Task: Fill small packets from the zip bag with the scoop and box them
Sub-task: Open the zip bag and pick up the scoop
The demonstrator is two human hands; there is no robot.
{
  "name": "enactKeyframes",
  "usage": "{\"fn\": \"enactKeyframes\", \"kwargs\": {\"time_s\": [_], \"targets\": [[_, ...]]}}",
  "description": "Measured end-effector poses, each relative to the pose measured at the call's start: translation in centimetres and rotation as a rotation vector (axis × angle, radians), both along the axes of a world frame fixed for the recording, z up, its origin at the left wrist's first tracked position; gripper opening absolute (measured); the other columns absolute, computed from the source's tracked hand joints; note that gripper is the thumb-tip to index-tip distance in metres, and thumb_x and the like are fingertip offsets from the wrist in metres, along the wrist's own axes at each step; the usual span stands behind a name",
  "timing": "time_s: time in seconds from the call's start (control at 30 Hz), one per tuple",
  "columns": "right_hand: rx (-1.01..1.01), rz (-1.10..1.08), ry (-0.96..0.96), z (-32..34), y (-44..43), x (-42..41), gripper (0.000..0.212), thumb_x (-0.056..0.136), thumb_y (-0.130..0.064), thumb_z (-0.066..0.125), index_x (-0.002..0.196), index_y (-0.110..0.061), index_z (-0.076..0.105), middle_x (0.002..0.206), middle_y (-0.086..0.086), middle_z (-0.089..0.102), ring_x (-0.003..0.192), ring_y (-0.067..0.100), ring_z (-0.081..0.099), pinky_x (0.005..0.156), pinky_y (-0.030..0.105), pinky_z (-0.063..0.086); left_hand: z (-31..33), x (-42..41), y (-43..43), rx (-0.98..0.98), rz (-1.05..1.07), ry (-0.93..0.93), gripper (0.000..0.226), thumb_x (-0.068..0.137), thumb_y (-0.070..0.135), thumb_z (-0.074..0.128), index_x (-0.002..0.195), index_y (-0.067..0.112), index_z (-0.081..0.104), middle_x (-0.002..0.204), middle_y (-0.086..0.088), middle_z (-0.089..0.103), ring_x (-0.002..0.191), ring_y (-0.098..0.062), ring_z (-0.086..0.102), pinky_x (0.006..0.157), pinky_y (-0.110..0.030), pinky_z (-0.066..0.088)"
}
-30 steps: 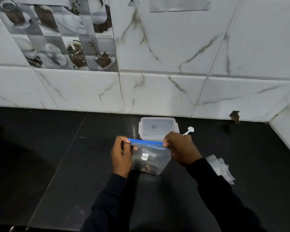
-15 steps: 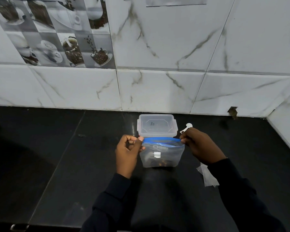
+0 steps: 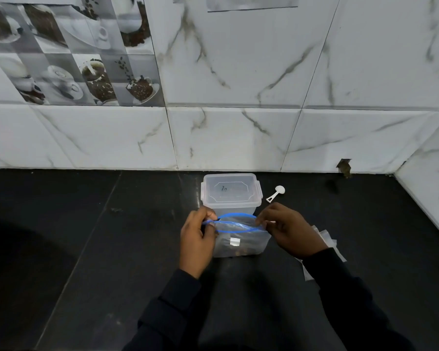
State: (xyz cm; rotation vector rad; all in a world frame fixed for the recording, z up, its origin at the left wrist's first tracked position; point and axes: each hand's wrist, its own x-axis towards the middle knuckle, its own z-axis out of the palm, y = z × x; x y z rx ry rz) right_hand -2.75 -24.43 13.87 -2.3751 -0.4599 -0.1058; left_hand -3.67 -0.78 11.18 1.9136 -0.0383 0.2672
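A clear zip bag with a blue seal stands on the black counter, brown bits at its bottom. Its mouth is pulled apart into an oval. My left hand pinches the seal's left end, and my right hand pinches the right end. Right behind the bag stands a clear plastic box with its lid clipped on. A small white scoop lies to the box's right. Several small clear packets lie under and beside my right wrist, partly hidden.
The black counter runs left and right, ending at a white marble-tiled wall just behind the box. A side wall closes the far right. A chipped hole shows at the wall's base.
The bag's blue seal was closed a second ago; now it is pulled open into an oval. My right hand moved right along the seal. The view shifted slightly.
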Motion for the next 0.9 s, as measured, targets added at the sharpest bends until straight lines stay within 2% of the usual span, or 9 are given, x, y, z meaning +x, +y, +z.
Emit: {"fn": "enactKeyframes", "kwargs": {"time_s": [0.1, 0.17, 0.3, 0.43, 0.57, 0.67, 0.77, 0.83, 0.9], "targets": [[-0.159, 0.023, 0.031, -0.4, 0.2, 0.4, 0.032, 0.081, -0.006, 0.056, 0.093, -0.027, 0.078, 0.095, -0.009, 0.068, 0.084, -0.001, 0.051, 0.077, 0.015, 0.041, 0.4, -0.2, -0.5, 0.162, -0.051, 0.008, 0.046, 0.086, -0.010, 0.048, 0.089, 0.027, 0.075, 0.089, 0.006, 0.047, 0.079, -0.008, 0.058, 0.076, -0.014, 0.049], [-0.189, -0.038, 0.043, -0.4, 0.6, 0.5, 0.030, 0.082, -0.023, 0.051, 0.094, -0.029, 0.078, 0.089, -0.015, 0.066, 0.081, 0.004, 0.048, 0.074, 0.022, 0.044, 0.6, -0.2, -0.8, 0.235, -0.053, 0.023, 0.040, 0.089, -0.003, 0.049, 0.094, 0.025, 0.078, 0.087, 0.009, 0.041, 0.079, -0.006, 0.054, 0.074, -0.007, 0.042], [-0.255, -0.215, 0.013, -0.2, 1.7, 0.4, 0.042, 0.091, -0.052, 0.048, 0.075, -0.024, 0.074, 0.071, -0.017, 0.054, 0.076, 0.011, 0.050, 0.068, 0.034, 0.047, 1.2, -0.4, -1.8, 0.304, -0.025, 0.054, 0.024, 0.095, 0.023, 0.056, 0.083, 0.020, 0.075, 0.090, 0.012, 0.038, 0.076, -0.002, 0.050, 0.068, -0.006, 0.035], [-0.413, -0.349, -0.046, 0.0, 3.1, 0.3, 0.038, 0.088, -0.050, 0.059, 0.064, -0.020, 0.065, 0.070, -0.009, 0.055, 0.076, 0.017, 0.051, 0.067, 0.037, 0.047, 0.8, -0.3, -2.9, 0.470, 0.077, 0.044, 0.046, 0.098, 0.044, 0.051, 0.066, 0.016, 0.070, 0.090, 0.007, 0.042, 0.075, -0.009, 0.050, 0.064, -0.016, 0.037], [-0.385, -0.255, 0.032, -0.1, 3.8, 0.1, 0.009, 0.081, -0.019, 0.061, 0.083, -0.021, 0.052, 0.087, -0.004, 0.056, 0.083, 0.021, 0.048, 0.069, 0.038, 0.048, 1.1, 0.0, -3.5, 0.603, 0.121, 0.072, 0.022, 0.092, 0.020, 0.059, 0.081, 0.006, 0.073, 0.105, -0.006, 0.052, 0.082, -0.023, 0.059, 0.070, -0.028, 0.043], [-0.342, -0.218, 0.081, -0.3, 3.7, 0.0, 0.030, 0.075, -0.002, 0.057, 0.093, -0.023, 0.045, 0.087, -0.003, 0.055, 0.078, 0.021, 0.049, 0.067, 0.035, 0.047, 1.5, 0.2, -3.2, 0.598, 0.120, 0.123, 0.019, 0.083, -0.001, 0.054, 0.088, 0.006, 0.071, 0.108, -0.006, 0.048, 0.079, -0.023, 0.057, 0.068, -0.028, 0.046], [-0.334, -0.296, 0.098, -0.4, 3.4, 0.0, 0.021, 0.082, -0.011, 0.058, 0.102, -0.020, 0.056, 0.094, -0.001, 0.053, 0.081, 0.020, 0.054, 0.069, 0.029, 0.046, 1.5, 0.1, -2.7, 0.582, 0.126, 0.117, 0.022, 0.079, -0.002, 0.053, 0.083, 0.011, 0.070, 0.106, 0.000, 0.042, 0.078, -0.020, 0.056, 0.068, -0.027, 0.048], [-0.312, -0.363, 0.158, -0.3, 3.2, -0.1, 0.011, 0.090, -0.018, 0.056, 0.095, -0.017, 0.065, 0.092, -0.002, 0.052, 0.081, 0.018, 0.057, 0.071, 0.026, 0.044, 1.6, -0.1, -2.6, 0.511, 0.119, 0.095, 0.021, 0.080, -0.001, 0.054, 0.077, 0.014, 0.068, 0.103, 0.005, 0.036, 0.077, -0.017, 0.056, 0.067, -0.024, 0.046], [-0.251, -0.400, 0.201, -0.4, 3.1, -0.2, 0.015, 0.091, -0.020, 0.056, 0.088, -0.015, 0.070, 0.089, -0.002, 0.059, 0.084, 0.018, 0.061, 0.074, 0.029, 0.048, 1.7, -0.3, -2.5, 0.495, 0.102, 0.052, 0.020, 0.078, -0.001, 0.054, 0.070, 0.016, 0.059, 0.099, 0.007, 0.034, 0.073, -0.015, 0.054, 0.065, -0.026, 0.048]]}}
